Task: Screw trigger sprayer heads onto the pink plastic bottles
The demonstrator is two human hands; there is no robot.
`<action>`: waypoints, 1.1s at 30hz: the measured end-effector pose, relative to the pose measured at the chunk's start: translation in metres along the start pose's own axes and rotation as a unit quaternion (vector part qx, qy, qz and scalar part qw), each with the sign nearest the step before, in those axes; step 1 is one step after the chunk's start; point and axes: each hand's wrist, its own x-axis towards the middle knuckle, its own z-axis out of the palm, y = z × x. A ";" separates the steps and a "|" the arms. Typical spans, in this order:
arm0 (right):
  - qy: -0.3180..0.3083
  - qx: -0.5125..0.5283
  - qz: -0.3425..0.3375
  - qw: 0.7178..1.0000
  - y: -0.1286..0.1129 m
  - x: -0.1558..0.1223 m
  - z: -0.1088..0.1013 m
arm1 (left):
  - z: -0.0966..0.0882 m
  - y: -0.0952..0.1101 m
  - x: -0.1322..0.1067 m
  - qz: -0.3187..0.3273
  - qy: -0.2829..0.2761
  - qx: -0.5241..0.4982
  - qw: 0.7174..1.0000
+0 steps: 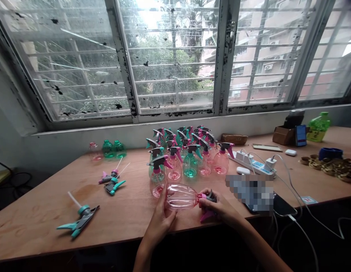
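Note:
A clear pink spray bottle (181, 197) lies sideways between my hands, above the table's front edge. My left hand (164, 211) grips its base end. At the neck, my right hand (213, 204) is closed around the pink and grey trigger head, partly hiding it. Just behind stand several pink and green spray bottles (189, 166) with trigger heads fitted. On the left lie loose trigger sprayers with thin tubes: a teal and grey one (81, 221) in front, another teal one (113, 186) and a pink one (109, 176) farther back.
Bottles without heads (109, 149) stand at the back left. To the right are a power strip (255, 164) with chargers and cables, a phone (284, 206), a cardboard box (283, 135), a green container (319, 128) and a heap of brownish pieces (340, 169). A window runs behind the table.

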 end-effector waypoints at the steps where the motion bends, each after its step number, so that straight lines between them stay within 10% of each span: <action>1: 0.002 0.001 -0.002 1.000 0.000 0.000 0.000 | 0.000 0.002 0.000 0.000 -0.002 0.003 1.000; 33: 0.007 -0.024 0.000 1.000 -0.012 -0.005 0.005 | 0.001 -0.002 -0.002 0.004 -0.001 0.024 1.000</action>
